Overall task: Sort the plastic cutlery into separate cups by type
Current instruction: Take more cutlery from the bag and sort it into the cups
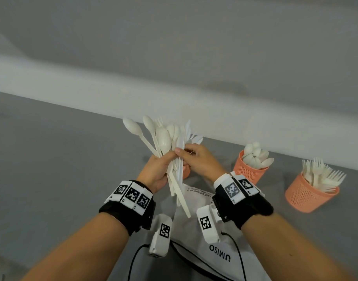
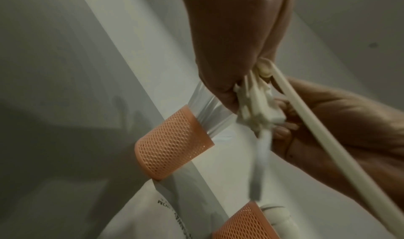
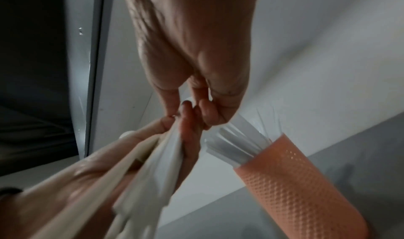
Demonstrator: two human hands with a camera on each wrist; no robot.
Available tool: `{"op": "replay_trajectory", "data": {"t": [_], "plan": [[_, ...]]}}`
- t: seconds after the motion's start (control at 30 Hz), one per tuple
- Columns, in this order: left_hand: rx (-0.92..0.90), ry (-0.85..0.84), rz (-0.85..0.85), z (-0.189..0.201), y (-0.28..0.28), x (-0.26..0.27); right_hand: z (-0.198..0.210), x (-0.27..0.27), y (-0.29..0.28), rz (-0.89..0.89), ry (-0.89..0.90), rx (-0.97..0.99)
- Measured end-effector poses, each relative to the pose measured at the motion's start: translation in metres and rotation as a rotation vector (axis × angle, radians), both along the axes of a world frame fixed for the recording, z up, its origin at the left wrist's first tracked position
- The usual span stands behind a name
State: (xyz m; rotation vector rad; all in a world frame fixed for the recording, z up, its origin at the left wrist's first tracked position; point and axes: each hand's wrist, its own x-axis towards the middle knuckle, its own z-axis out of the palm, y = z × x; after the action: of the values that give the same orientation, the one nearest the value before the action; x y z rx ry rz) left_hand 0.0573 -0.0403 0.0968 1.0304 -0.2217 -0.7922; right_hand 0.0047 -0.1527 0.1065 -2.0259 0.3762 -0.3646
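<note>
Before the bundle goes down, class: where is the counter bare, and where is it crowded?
Bare: the grey counter left of the left hand, up to the wall. Crowded: the white bag under both hands, and right of it the spoon cup and fork cup.

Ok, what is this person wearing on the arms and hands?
Both hands, left hand and right hand, are bare, with no sleeves. Each wrist has a black strap carrying white blocks printed with black-and-white square markers, plus a white camera pod trailing a black cable.

Both forearms are bare. Each wrist wears a black strap (image 1: 253, 207) with white marker blocks (image 1: 132, 196), a white camera (image 1: 160, 236) and a black cable (image 1: 133, 260).
</note>
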Motion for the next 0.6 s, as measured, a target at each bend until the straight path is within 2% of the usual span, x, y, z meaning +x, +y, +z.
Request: {"op": "replay_trajectory", "data": {"t": [0.2, 0.4, 0.6], "plan": [[0.035, 0.007, 0.029, -0.002, -0.0073, -0.0041, -0.0074, 0.0004, 0.0032, -0.093, -0.06, 0.09], [0.047, -0.021, 0.057, 0.0002, -0.0072, -0.0001, -0.0096, 0.0009, 0.0025, -0.187, -0.12, 0.05], [0.056, 0.007, 0.026, -0.0023, -0.0052, 0.0016, -0.0047, 0.0003, 0.0011, -0.248, -0.144, 0.307]]}}
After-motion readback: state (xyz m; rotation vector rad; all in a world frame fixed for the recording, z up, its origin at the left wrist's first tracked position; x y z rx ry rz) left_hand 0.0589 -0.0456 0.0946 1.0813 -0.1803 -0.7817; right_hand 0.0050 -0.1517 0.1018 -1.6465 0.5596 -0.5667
